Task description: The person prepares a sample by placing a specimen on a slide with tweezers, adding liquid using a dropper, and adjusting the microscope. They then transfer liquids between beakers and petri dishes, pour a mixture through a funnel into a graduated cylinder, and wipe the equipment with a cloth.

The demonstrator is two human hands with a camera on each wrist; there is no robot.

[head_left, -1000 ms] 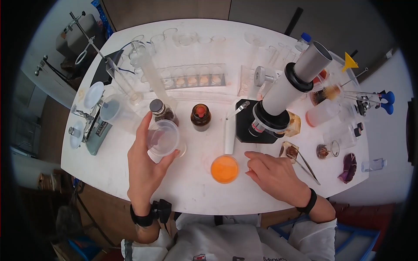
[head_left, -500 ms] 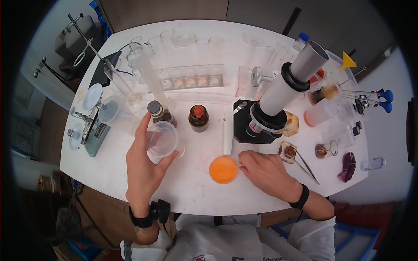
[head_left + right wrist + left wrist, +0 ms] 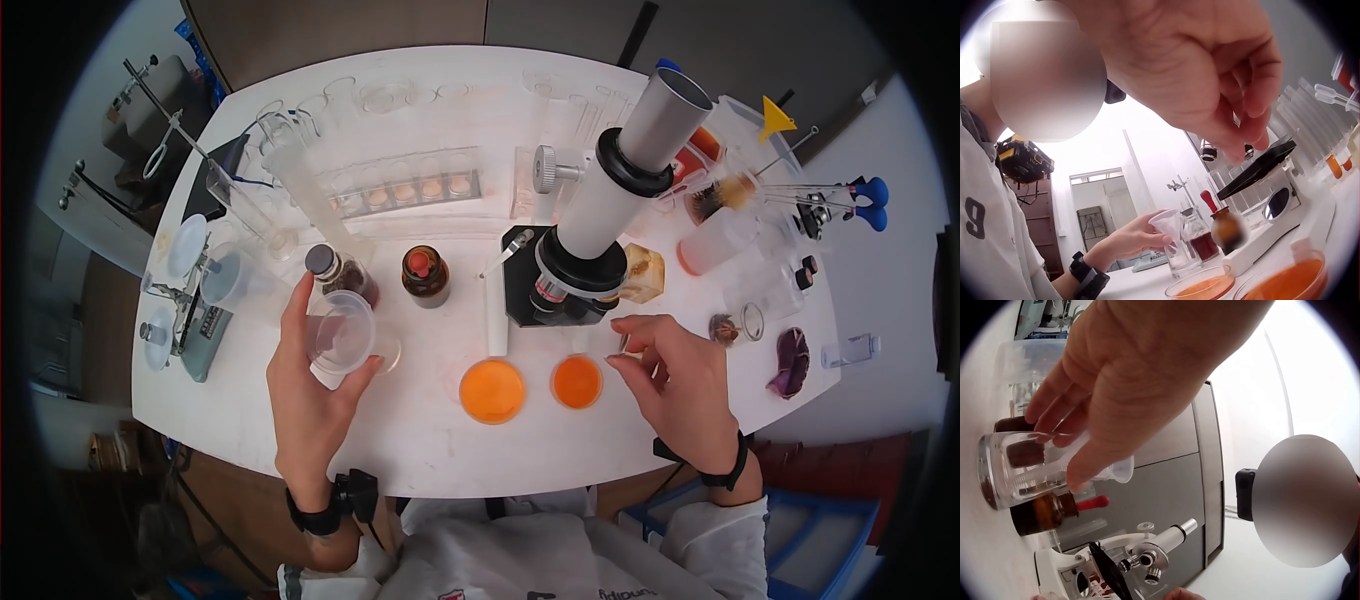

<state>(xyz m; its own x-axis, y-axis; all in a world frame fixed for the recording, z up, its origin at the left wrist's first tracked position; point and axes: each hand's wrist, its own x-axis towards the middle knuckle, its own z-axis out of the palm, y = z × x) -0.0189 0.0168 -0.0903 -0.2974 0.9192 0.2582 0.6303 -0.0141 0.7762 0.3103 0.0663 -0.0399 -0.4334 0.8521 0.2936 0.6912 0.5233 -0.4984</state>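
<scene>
My left hand [image 3: 315,400] holds a translucent plastic funnel [image 3: 341,333] between thumb and fingers, its wide mouth facing up. In the right wrist view, the funnel [image 3: 1166,224] is at the top of a clear glass vessel [image 3: 1182,261]. Just behind that hand stands a dark-capped bottle [image 3: 350,275]. My right hand [image 3: 680,385] hovers over the table's right part, fingers bent, a gap between thumb and index finger; nothing held shows. To its left lie two round dishes of orange material, a larger [image 3: 492,391] and a smaller [image 3: 577,381].
A microscope [image 3: 590,235] stands behind the dishes, with a red-topped dropper bottle [image 3: 426,280] to its left. A balance [image 3: 205,335] is at the left. Toward the back sits a rack [image 3: 405,190]. Purple material [image 3: 789,362] and a glass container [image 3: 738,325] lie at the right.
My right hand has moved right, away from the larger orange dish, and the smaller dish has come into sight. The head view has shifted right; my left hand keeps its hold on the funnel.
</scene>
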